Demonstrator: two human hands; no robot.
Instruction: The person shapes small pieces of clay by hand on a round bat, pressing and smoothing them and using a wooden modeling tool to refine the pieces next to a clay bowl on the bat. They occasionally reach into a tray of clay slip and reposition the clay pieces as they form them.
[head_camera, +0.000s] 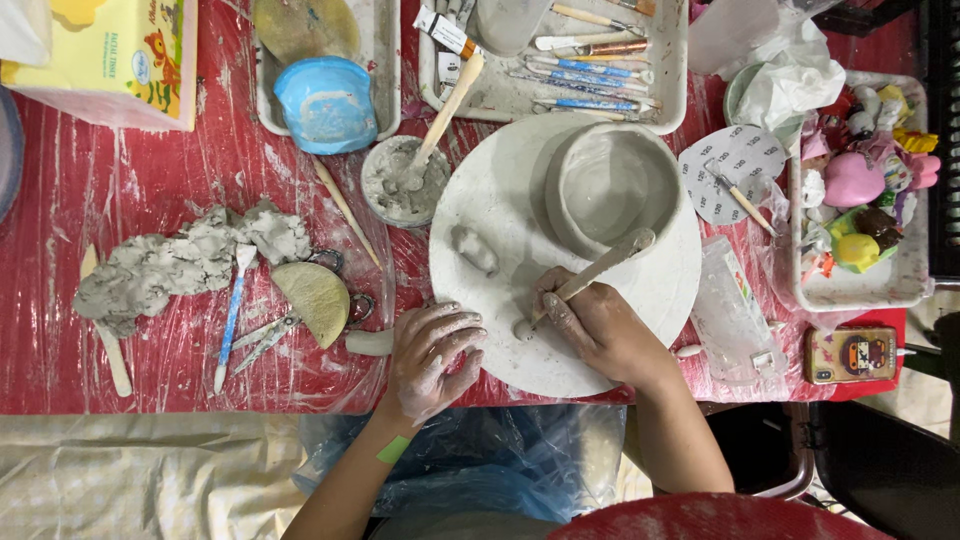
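Observation:
My right hand grips a clay-smeared modelling tool and presses its tip onto a small ball of clay on a round white turntable. My left hand, coated in grey clay, rests with curled fingers on the turntable's near left edge and holds nothing. A grey clay bowl stands on the far part of the turntable. A small clay lump lies left of the bowl.
A heap of grey clay, a blue-handled tool, a sponge and a slip pot with a stick lie left on the red plastic-covered table. Trays of tools sit beyond. A tray of small figures and a phone lie right.

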